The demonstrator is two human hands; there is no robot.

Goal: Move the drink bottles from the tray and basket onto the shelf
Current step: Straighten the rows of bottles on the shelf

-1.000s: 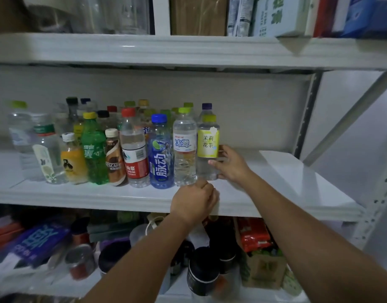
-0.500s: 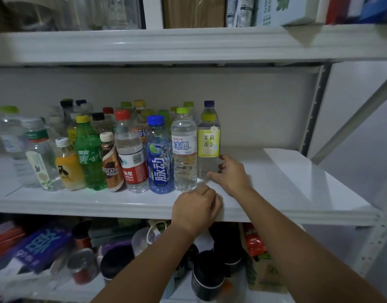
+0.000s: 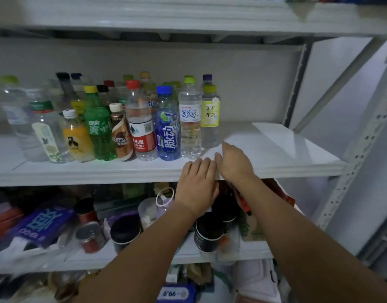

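Drink bottles crowd the left and middle of a white metal shelf, standing upright in several rows from the front edge back to the wall. Along the front row, from the left, stand a clear bottle with a pale leaf label, an orange juice bottle, a green soda bottle with a yellow cap, a Nescafé coffee bottle, a red-labelled water bottle, a blue bottle with a blue cap and a clear water bottle with a lime cap. Just behind and to the right of that last one stands a jasmine tea bottle with a yellow label, the outermost of the group on the right.

The person's two bare hands meet at the shelf's front edge, in front of and slightly right of the tea bottle. The left hand lies back-up with its fingers reaching over the front lip, gripping nothing. The right hand, close against the left, hovers over the board with fingers loosely bent and empty, near the tea bottle's base but apart from it.

On the lower shelf, partly hidden by the forearms, sit black-lidded jars, a red can and a purple box. An upper shelf spans the frame above the bottles.
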